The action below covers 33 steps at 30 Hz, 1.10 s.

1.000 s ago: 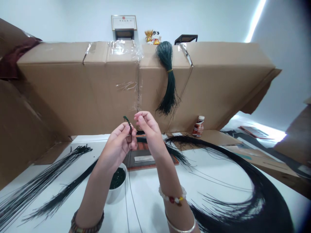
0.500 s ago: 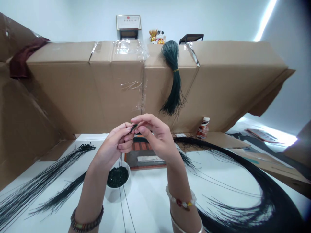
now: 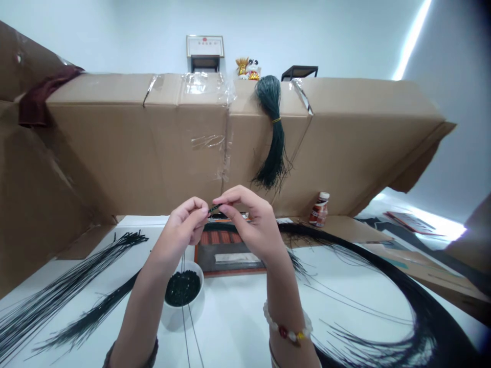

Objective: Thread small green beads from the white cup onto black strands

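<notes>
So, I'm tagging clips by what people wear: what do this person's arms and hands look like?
The left hand and right hand are ungloved, and no sleeves show. The right arm wears a bracelet of pale beads with red and yellow ones, plus a thin band, partly hidden. The left arm wears a dark band, mostly out of frame.

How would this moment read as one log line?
Left hand: pinches short dark-green strand | Right hand: pinches its other end | Nearby: round white bowl holding small dark-green pieces
</notes>
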{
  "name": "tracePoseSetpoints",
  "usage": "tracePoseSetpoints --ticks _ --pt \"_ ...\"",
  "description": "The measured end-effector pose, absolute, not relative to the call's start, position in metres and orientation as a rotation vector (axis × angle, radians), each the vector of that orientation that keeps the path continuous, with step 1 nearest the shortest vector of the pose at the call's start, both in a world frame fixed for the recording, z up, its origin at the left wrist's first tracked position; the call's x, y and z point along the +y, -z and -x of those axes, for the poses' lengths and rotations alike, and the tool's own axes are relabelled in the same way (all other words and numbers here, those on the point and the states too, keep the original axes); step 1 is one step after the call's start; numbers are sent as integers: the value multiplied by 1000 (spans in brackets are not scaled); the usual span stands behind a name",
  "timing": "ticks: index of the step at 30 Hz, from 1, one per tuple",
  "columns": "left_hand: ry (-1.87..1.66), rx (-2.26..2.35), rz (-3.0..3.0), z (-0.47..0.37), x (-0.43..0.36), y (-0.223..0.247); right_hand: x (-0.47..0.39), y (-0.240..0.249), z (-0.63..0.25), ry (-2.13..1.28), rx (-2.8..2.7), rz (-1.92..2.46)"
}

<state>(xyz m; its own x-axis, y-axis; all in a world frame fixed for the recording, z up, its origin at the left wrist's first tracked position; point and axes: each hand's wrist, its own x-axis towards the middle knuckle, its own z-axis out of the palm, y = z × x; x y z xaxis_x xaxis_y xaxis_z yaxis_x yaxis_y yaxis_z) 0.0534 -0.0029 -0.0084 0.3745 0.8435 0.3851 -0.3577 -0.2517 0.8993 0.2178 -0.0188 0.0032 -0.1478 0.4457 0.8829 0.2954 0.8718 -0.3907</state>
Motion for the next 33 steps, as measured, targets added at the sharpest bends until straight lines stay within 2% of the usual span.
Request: tracePoseSetpoints --ticks 5,10,33 --pt "-1479 742 -1654 -56 -11 8 -18 -2 -217 -40 -1762 700" --pt "-1543 925 -1791 -53 -21 8 -19 0 -214 1 -1786 707" --pt "-1687 902 -1669 -39 -23 3 -27 3 -199 -505 -1680 450"
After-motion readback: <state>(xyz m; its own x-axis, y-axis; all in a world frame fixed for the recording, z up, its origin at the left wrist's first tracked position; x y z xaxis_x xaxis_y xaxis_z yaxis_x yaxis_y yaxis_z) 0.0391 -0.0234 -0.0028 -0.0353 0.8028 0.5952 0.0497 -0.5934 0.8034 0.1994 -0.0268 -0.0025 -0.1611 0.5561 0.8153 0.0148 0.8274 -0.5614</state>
